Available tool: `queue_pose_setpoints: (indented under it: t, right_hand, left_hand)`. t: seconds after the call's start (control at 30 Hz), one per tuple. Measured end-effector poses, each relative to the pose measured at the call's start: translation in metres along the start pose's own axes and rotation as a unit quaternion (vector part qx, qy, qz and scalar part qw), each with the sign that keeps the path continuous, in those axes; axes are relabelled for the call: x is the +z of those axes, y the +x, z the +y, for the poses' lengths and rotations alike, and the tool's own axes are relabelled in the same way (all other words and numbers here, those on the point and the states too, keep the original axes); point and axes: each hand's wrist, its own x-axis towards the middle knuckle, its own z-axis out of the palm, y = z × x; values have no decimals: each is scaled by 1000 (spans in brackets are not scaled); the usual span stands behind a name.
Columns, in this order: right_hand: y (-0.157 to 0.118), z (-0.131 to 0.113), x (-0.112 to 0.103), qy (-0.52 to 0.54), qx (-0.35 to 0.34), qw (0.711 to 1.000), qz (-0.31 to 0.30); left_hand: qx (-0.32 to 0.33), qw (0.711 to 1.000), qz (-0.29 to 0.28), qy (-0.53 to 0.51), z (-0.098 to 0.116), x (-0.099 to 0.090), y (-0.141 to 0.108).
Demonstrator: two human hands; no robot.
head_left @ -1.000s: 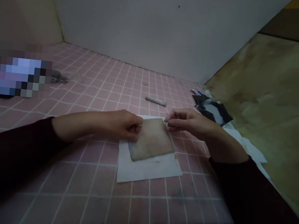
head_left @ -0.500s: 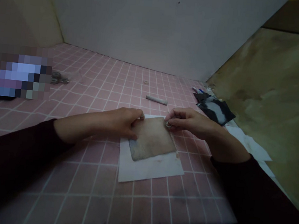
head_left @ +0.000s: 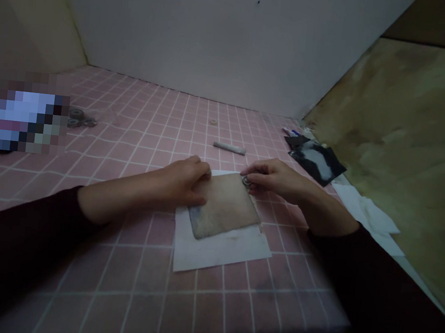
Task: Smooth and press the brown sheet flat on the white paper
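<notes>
A worn beige square sheet (head_left: 228, 207) lies on white paper (head_left: 217, 256) on the pink checked cloth. My left hand (head_left: 187, 181) rests at the square's left edge, thumb on its surface and fingers curled at the top left corner; whether it grips anything there is hard to see. At the top right corner, my right hand (head_left: 271, 179) pinches a small round metal ring (head_left: 246, 180) between thumb and fingers. Beyond the hands lies a short grey tube (head_left: 229, 148), with a small pale ring (head_left: 213, 122) farther back.
Black packets (head_left: 318, 160) and white papers (head_left: 365, 208) lie along the right side. Several small round parts (head_left: 79, 118) sit at the left beside a blurred-out screen (head_left: 16, 118). A pale wall (head_left: 220, 39) rises behind the pink cloth (head_left: 123, 278).
The whole view has shifted slightly, so things appear a little farther left. Both hands keep nearly the same places at the square, and the ring stays in my right fingers.
</notes>
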Motion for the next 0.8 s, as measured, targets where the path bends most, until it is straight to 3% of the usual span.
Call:
queue_pose_setpoints:
  t: [0.57, 0.8]
  right_hand:
    - [6, 3, -1, 45, 33, 998, 11]
    - [5, 2, -1, 39, 23, 999, 9]
  left_hand:
    - [31, 1000, -5, 0, -3, -1, 1]
    - [52, 998, -31, 3, 0, -3, 2]
